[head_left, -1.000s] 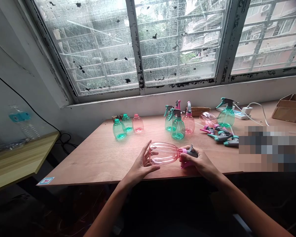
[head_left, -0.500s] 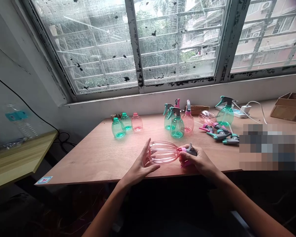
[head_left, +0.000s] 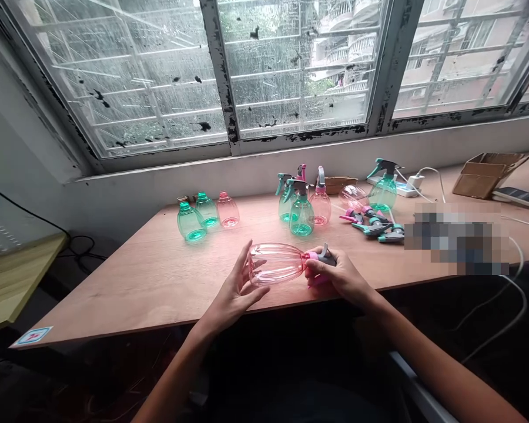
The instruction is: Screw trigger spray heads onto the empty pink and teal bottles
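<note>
A clear pink spray bottle (head_left: 275, 262) lies sideways in the air above the table's front edge, its base to the left. My right hand (head_left: 341, 276) is closed round its grey and pink spray head (head_left: 326, 257), near the neck. At the other end my left hand (head_left: 233, 291) cups the base loosely, fingers spread behind it and thumb stretched out below; whether it bears any weight I cannot tell. Farther back stand headless bottles, two green (head_left: 191, 223) and one pink (head_left: 228, 209). Right of them is a group of green (head_left: 301, 216) and pink (head_left: 320, 205) bottles with spray heads.
Several loose spray heads (head_left: 374, 224) lie on the wooden table (head_left: 127, 282) at the right. Behind them are a pink bottle lying down (head_left: 352, 195), a green spray bottle (head_left: 382, 192), a power strip (head_left: 405, 187) and a cardboard box (head_left: 480, 176). A blurred patch hides part of the right side.
The camera view has shifted to the right, so everything appears farther left. Both hands and the pink spray bottle keep nearly the same pose.
</note>
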### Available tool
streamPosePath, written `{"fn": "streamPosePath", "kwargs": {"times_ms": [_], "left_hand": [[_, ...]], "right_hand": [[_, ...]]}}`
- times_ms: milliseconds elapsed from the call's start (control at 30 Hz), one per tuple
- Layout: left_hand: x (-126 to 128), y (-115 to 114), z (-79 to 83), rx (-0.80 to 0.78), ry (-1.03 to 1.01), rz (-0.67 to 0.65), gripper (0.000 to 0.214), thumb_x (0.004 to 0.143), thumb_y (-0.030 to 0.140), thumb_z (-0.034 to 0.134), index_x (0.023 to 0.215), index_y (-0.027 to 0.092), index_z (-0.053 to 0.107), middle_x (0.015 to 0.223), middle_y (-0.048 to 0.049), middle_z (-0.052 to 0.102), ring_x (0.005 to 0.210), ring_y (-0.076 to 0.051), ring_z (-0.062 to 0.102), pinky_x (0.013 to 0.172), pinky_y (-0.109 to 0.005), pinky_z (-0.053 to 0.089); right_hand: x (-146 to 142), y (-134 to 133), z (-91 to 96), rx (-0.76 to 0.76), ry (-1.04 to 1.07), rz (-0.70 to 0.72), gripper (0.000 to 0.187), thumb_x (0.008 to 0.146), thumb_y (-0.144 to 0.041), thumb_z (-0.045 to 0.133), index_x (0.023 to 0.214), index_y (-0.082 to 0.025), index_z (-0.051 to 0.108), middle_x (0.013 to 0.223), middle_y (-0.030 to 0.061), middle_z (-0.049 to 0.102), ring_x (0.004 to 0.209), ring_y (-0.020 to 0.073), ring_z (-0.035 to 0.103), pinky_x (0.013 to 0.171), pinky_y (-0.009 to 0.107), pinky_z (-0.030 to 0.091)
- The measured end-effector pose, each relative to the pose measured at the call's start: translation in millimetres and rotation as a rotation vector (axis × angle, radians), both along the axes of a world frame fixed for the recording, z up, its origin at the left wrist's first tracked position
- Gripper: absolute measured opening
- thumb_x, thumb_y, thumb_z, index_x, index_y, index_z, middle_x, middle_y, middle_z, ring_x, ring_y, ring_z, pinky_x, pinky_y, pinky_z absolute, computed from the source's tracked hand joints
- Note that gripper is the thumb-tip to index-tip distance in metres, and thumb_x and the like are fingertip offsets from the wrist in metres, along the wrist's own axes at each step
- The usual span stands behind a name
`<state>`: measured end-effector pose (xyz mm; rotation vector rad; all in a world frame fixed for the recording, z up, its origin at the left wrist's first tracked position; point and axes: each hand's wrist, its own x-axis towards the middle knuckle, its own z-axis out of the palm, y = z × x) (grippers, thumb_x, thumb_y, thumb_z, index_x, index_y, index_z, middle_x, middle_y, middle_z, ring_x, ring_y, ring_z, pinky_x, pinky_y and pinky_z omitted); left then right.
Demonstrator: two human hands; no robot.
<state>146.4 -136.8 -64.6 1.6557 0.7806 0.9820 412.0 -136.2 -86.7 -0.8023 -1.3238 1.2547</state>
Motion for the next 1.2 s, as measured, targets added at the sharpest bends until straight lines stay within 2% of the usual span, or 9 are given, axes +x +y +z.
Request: {"fn": "streamPosePath", "kwargs": {"times_ms": [133, 233, 333, 500, 600, 733, 900, 1033, 1200], "left_hand": [[2, -3, 0.3, -0.050, -0.061, 0.038, 0.103, 0.075, 0.045, 0.083, 0.157, 0.038, 0.021, 0.166, -0.0093, 0.025, 0.145, -0.036, 0.038, 0.117, -0.051, 0.033], [3, -5, 2.5, -0.211, -0.197, 0.060, 0.077, 0.085, 0.068, 0.058, 0.146, 0.024, 0.046, 0.156, -0.0152, 0.043, 0.138, -0.039, 0.045, 0.111, -0.053, 0.040], [3, -12, 9.2, -0.253, -0.167, 0.121, 0.064, 0.089, 0.060, 0.058, 0.139, 0.022, 0.051, 0.136, -0.0154, 0.061, 0.125, -0.037, 0.058, 0.102, -0.053, 0.047], [3, -37, 23.1, 0.466, 0.014, 0.157, 0.078, 0.069, 0.027, 0.088, 0.136, 0.038, 0.050, 0.141, -0.0075, 0.051, 0.132, -0.035, 0.050, 0.110, -0.052, 0.043], [5, -46, 26.9, 0.643, 0.121, 0.105, 0.090, 0.063, 0.018, 0.092, 0.138, 0.043, 0.050, 0.148, -0.0059, 0.044, 0.143, -0.036, 0.036, 0.117, -0.055, 0.032], [9, -41, 27.8, 0.218, -0.119, 0.060, 0.087, 0.067, 0.063, 0.080, 0.143, 0.036, 0.048, 0.161, -0.0063, 0.032, 0.149, -0.040, 0.025, 0.118, -0.056, 0.032], [14, -37, 27.9, -0.351, -0.347, 0.097, 0.063, 0.087, 0.068, 0.053, 0.128, 0.022, 0.061, 0.139, -0.0139, 0.061, 0.130, -0.040, 0.052, 0.100, -0.054, 0.050], [20, -43, 26.0, -0.168, -0.319, 0.273, 0.049, 0.087, 0.058, 0.057, 0.116, 0.019, 0.064, 0.116, -0.0131, 0.071, 0.118, -0.037, 0.061, 0.081, -0.044, 0.060], [24, -43, 18.5, 0.134, -0.308, 0.408, 0.048, 0.088, 0.056, 0.056, 0.118, 0.019, 0.060, 0.117, -0.0116, 0.067, 0.097, -0.030, 0.068, 0.062, -0.037, 0.063]], "right_hand": [[-2, -12, -3.3, 0.249, -0.258, -0.197, 0.037, 0.075, -0.046, 0.084, 0.098, -0.019, 0.072, 0.072, 0.0035, 0.074, 0.063, 0.0216, 0.069, 0.063, 0.035, 0.056], [-4, -26, -3.5, 0.488, -0.477, -0.242, 0.034, 0.070, -0.041, 0.088, 0.096, -0.024, 0.077, 0.080, 0.0061, 0.078, 0.070, 0.0245, 0.070, 0.073, 0.038, 0.056], [-9, -37, 1.8, 0.455, -0.456, -0.222, 0.037, 0.066, -0.044, 0.090, 0.095, -0.025, 0.076, 0.082, 0.0069, 0.078, 0.072, 0.0261, 0.071, 0.077, 0.040, 0.056], [-15, -40, 14.2, -0.134, -0.005, 0.123, 0.039, 0.086, -0.060, 0.067, 0.083, -0.021, 0.060, 0.053, -0.0016, 0.060, 0.048, 0.0202, 0.063, 0.053, 0.035, 0.057], [-14, -42, 15.8, -0.149, 0.014, 0.126, 0.039, 0.087, -0.059, 0.066, 0.080, -0.022, 0.058, 0.052, -0.0018, 0.060, 0.046, 0.0192, 0.062, 0.050, 0.034, 0.056], [-6, -50, 8.6, 0.278, -0.292, -0.306, 0.036, 0.073, -0.056, 0.082, 0.086, -0.024, 0.073, 0.060, 0.0035, 0.072, 0.056, 0.0249, 0.068, 0.060, 0.038, 0.058], [-4, -55, -0.1, 0.634, -0.471, -0.207, 0.041, 0.062, -0.053, 0.091, 0.091, -0.027, 0.080, 0.072, 0.0054, 0.077, 0.072, 0.0320, 0.075, 0.078, 0.045, 0.060], [-17, -58, 3.1, 0.507, -0.354, -0.299, 0.027, 0.089, -0.050, 0.068, 0.091, -0.024, 0.077, 0.065, 0.0038, 0.074, 0.054, 0.0207, 0.067, 0.056, 0.032, 0.053], [-36, -59, 13.8, 0.090, 0.025, -0.044, 0.032, 0.097, -0.050, 0.058, 0.083, -0.021, 0.060, 0.053, -0.0039, 0.060, 0.049, 0.0151, 0.062, 0.055, 0.027, 0.052]]}}
